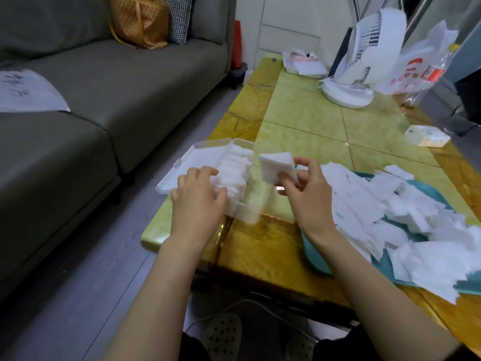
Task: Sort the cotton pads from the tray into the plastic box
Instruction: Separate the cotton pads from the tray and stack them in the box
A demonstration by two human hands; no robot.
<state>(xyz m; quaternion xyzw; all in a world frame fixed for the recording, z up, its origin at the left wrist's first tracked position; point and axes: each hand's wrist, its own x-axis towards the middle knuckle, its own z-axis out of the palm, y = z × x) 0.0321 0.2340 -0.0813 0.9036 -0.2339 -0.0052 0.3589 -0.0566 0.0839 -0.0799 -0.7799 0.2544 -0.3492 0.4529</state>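
Note:
A clear plastic box (248, 217) with its lid hinged open to the left sits at the table's near left corner. A row of white cotton pads (234, 168) stands packed inside it. My left hand (197, 194) rests on the near end of that row, fingers curled against the pads. My right hand (304, 188) pinches a small stack of square cotton pads (277, 166) just right of the box, above the table. A teal tray (316, 267) at the right holds a large loose pile of cotton pads (406, 220).
The yellow-green table (307, 121) carries a white fan (364, 61), a plastic bag (416, 71), a tissue pack (426, 135) and a white container (304, 62) at the far end. A grey sofa (104, 87) runs along the left, with a floor gap between.

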